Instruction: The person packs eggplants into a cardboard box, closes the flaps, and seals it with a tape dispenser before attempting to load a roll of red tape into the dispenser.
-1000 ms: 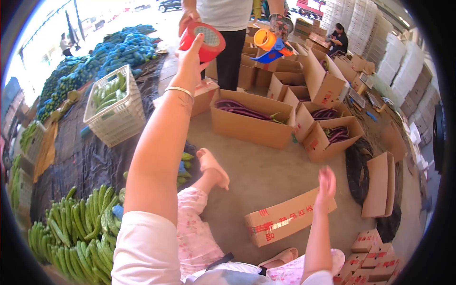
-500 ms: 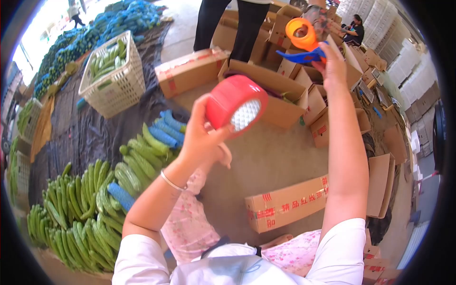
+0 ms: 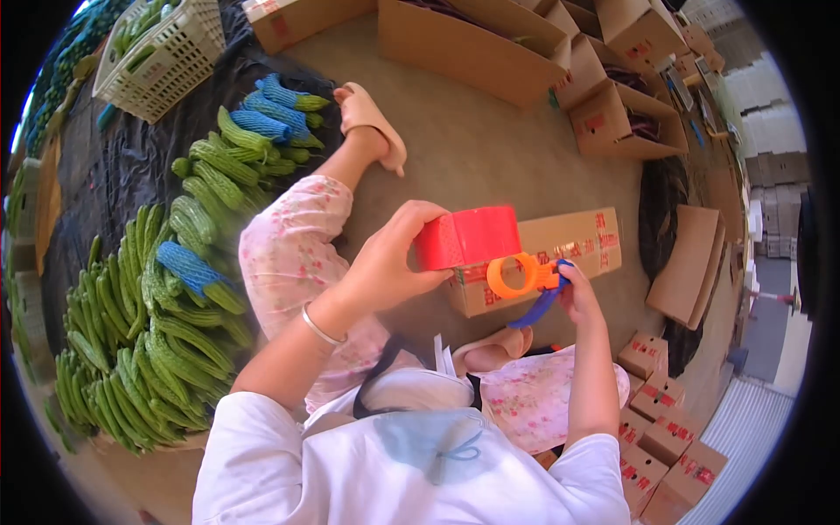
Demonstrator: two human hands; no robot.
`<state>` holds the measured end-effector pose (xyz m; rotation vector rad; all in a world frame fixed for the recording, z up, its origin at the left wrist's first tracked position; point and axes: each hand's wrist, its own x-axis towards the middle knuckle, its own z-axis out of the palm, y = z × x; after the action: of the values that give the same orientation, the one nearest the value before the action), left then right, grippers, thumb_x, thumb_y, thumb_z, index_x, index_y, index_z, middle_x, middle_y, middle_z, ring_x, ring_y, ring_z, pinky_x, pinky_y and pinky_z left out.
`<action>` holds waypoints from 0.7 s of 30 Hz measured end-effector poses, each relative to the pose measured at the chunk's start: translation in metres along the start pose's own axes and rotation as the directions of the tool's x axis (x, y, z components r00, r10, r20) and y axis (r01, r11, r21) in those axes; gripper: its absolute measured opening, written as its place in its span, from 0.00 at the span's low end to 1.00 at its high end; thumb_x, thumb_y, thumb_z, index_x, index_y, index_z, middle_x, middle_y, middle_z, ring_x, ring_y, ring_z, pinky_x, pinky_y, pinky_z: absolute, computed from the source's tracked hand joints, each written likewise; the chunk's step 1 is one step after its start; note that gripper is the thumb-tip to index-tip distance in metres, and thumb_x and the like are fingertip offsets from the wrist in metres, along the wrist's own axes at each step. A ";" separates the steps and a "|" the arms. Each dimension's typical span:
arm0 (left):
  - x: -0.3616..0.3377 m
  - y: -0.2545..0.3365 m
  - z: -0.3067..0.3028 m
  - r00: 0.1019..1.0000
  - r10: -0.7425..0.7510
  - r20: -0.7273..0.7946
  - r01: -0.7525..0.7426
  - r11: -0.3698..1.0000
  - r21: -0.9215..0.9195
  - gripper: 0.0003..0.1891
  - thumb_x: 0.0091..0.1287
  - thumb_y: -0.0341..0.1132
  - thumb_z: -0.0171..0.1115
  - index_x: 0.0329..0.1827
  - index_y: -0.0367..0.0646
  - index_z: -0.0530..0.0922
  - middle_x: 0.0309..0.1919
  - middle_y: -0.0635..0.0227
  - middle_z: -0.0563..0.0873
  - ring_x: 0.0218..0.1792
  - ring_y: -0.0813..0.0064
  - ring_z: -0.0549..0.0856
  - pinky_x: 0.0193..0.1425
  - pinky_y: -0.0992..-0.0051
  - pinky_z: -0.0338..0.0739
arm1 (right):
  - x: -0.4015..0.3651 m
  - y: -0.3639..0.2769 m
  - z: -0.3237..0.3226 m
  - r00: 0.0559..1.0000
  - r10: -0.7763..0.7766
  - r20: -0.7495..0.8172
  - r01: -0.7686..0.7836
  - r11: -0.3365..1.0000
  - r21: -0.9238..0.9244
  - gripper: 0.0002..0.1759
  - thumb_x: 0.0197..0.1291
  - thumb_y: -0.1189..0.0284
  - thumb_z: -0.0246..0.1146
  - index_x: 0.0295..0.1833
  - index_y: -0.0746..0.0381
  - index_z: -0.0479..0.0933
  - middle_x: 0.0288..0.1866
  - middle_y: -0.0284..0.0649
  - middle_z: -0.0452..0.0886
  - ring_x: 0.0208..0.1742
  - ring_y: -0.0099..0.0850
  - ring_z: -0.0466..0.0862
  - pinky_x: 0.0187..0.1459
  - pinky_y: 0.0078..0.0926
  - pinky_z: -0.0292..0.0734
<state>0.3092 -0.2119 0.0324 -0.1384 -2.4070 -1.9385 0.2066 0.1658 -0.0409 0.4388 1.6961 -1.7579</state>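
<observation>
My left hand (image 3: 385,254), with a bracelet at the wrist, is closed around a wide roll of red packing tape (image 3: 472,236). Fingers and thumb grip the roll from its left side. In my right hand (image 3: 579,299) is a tape dispenser (image 3: 512,276) with an orange ring and a blue handle. The orange ring faces the roll, just below its lower right edge. Under both of them, on the floor between my legs, lies a long cardboard carton (image 3: 573,245) with red printing and tape over it.
Bitter melons (image 3: 140,350) lie in rows on the left, some in blue foam nets (image 3: 188,267). A white crate (image 3: 171,74) stands behind them. Open cartons (image 3: 472,52) holding dark purple produce are ahead; small printed boxes (image 3: 665,437) are at the lower right.
Both hands have come down and closer together, bringing the dispenser beside the tape roll. My view has tilted downward; the standing person's legs are out of sight.
</observation>
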 end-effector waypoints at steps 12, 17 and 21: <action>-0.021 0.017 0.042 0.990 0.130 0.063 -0.137 0.982 0.127 0.31 0.49 0.27 0.73 0.58 0.44 0.73 0.53 0.58 0.74 0.53 0.58 0.79 0.56 0.68 0.76 | -0.037 -0.034 0.051 0.803 -0.548 0.233 0.576 0.613 -0.541 0.44 0.47 0.60 0.74 0.70 0.63 0.65 0.69 0.48 0.68 0.70 0.41 0.68 0.69 0.36 0.62; -0.022 0.025 0.059 0.993 0.086 0.085 -0.082 0.996 -0.042 0.32 0.50 0.25 0.72 0.60 0.42 0.72 0.56 0.60 0.72 0.58 0.64 0.75 0.64 0.68 0.70 | -0.092 -0.055 0.099 0.666 -0.525 0.530 0.739 0.565 -0.368 0.44 0.39 0.68 0.78 0.66 0.61 0.69 0.61 0.43 0.74 0.65 0.36 0.73 0.65 0.33 0.66; -0.013 0.038 0.064 0.990 0.010 0.139 0.010 0.990 -0.144 0.32 0.52 0.27 0.74 0.62 0.42 0.71 0.60 0.61 0.69 0.63 0.68 0.71 0.71 0.67 0.65 | -0.086 -0.041 0.092 0.659 -0.629 0.412 0.751 0.577 -0.320 0.39 0.35 0.74 0.79 0.59 0.61 0.72 0.51 0.37 0.78 0.55 0.30 0.77 0.57 0.28 0.71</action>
<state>0.3269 -0.1420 0.0542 -0.2890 -2.3444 -2.1717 0.2608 0.0933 0.0559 -0.7778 2.1699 -1.6807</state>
